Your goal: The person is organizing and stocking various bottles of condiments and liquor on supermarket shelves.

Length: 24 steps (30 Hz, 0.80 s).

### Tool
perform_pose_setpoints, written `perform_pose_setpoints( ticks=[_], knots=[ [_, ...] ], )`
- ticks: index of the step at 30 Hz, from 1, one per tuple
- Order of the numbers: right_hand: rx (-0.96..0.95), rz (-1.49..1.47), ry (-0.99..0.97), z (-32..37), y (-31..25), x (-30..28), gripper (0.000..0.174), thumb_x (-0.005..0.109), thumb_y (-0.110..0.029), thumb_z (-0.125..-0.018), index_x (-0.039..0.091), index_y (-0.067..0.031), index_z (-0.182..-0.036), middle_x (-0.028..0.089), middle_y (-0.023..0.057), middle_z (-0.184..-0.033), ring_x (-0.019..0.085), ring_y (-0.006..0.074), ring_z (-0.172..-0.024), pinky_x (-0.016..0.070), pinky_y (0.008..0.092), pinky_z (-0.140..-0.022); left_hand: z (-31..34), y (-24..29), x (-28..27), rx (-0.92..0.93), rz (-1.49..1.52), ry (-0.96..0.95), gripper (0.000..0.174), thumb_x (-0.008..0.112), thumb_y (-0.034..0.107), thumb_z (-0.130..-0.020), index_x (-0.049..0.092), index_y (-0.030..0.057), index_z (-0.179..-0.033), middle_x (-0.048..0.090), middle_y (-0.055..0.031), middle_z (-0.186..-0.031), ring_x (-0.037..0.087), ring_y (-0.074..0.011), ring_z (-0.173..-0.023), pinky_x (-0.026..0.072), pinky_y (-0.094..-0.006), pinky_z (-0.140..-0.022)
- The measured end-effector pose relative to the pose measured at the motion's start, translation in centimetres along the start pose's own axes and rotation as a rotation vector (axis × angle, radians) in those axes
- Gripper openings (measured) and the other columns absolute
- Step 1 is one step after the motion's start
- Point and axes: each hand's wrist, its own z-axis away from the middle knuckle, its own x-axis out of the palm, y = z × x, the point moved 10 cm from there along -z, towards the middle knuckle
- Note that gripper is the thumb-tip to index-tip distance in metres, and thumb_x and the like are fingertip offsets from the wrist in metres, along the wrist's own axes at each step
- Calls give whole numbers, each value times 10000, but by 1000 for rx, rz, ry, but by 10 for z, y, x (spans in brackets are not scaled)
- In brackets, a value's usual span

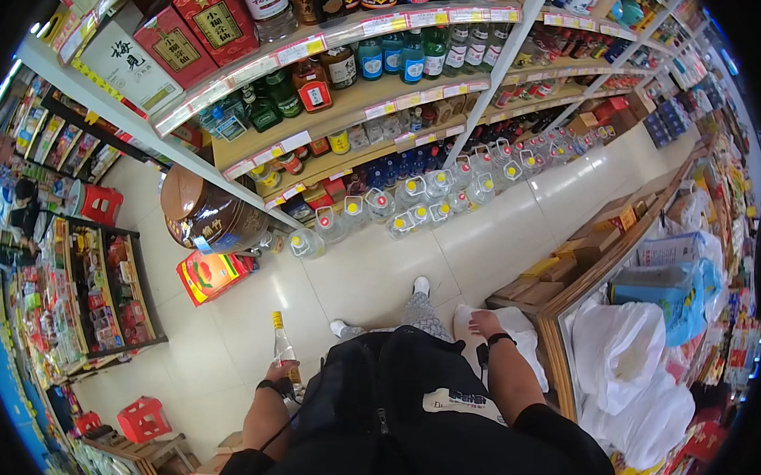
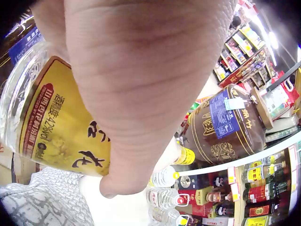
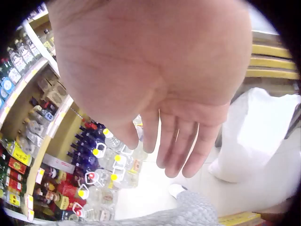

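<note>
My left hand grips a clear glass liquor bottle with a yellow cap, held upright low at my left side. In the left wrist view the bottle's yellow label fills the left part, and the hand covers the rest of it. My right hand hangs at my right side with nothing in it. Its fingers are extended and slightly spread in the right wrist view. Below and beside it lies a white sack.
Shelves of bottles run along the front, with several large clear jugs on the floor before them. A brown jar and a red-yellow box stand at left. A wooden-edged stand with white bags is close on my right.
</note>
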Motion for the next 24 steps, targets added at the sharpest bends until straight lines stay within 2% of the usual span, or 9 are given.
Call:
perform_pose_setpoints(
  ticks=[5, 7, 12, 16, 18, 19, 21, 22, 24],
  knots=[
    [-209, -88, -90, -39, -131, -11, 308, 636, -270, -976, 640, -40, -1182, 704, 103, -1034, 697, 234, -900, 583, 384, -759, 17, 27, 57, 36, -11, -131, 590, 875, 315, -744, 665, -10, -1189, 707, -111, -977, 700, -241, -849, 568, -394, -761],
    [-424, -88, -129, -2, -218, 13, 299, 648, -224, -981, 644, -48, -1223, 710, 92, -1045, 701, 207, -924, 579, 347, -782, 24, 55, 50, 202, -178, 55, 696, 902, 340, -713, 632, -22, -1242, 708, -127, -1030, 700, -246, -905, 568, -393, -800],
    [-750, 59, -440, 86, -372, 155, 283, 655, -167, -995, 638, -52, -1253, 716, 81, -1049, 704, 197, -960, 561, 339, -859, 116, 206, 90, 521, -401, 29, 782, 917, 357, -689, 593, 15, -1314, 730, -168, -1122, 715, -262, -1019, 561, -388, -875],
    [-917, -28, -588, 178, -428, 261, 320, 666, -151, -993, 634, -63, -1298, 716, 81, -1116, 694, 201, -1029, 539, 346, -939, 197, 325, 133, 643, -498, -77, 740, 906, 369, -712, 599, 42, -1299, 726, -202, -1119, 718, -314, -1026, 560, -413, -896],
    [-560, -374, -654, 204, -415, 297, 203, 666, -154, -997, 652, -86, -1187, 681, 48, -1026, 664, 181, -901, 525, 355, -914, 205, 352, 151, 771, -427, -150, 807, 905, 411, -711, 564, 40, -1340, 723, -220, -1124, 715, -355, -1037, 551, -416, -915],
    [-563, -361, -655, 203, -411, 304, 203, 666, -154, -997, 652, -86, -1187, 681, 48, -1026, 664, 181, -901, 525, 355, -914, 212, 359, 162, 869, -388, -168, 824, 902, 424, -716, 550, 38, -1353, 724, -223, -1128, 714, -363, -1038, 548, -419, -921],
    [-401, -613, -784, 214, -407, 330, 87, 661, -193, -1006, 610, -123, -1000, 568, -5, -805, 552, 144, -726, 504, 357, -838, 215, 370, 169, 893, -394, -219, 828, 891, 435, -733, 539, 33, -1365, 724, -227, -1131, 713, -361, -1042, 544, -420, -927],
    [-355, -615, -691, 224, -412, 325, 260, 668, -256, -997, 501, -161, -822, 405, -42, -663, 426, 124, -621, 468, 342, -736, 217, 378, 171, 921, -417, -279, 833, 881, 446, -750, 527, 28, -1378, 723, -231, -1135, 712, -359, -1047, 540, -422, -933],
    [-382, -630, -661, 223, -426, 319, 298, 674, -283, -987, 482, -169, -789, 386, -46, -639, 407, 122, -606, 461, 335, -728, 218, 392, 176, 952, -373, -335, 832, 874, 455, -761, 527, 23, -1381, 723, -231, -1139, 710, -361, -1054, 537, -417, -939]
  ],
)
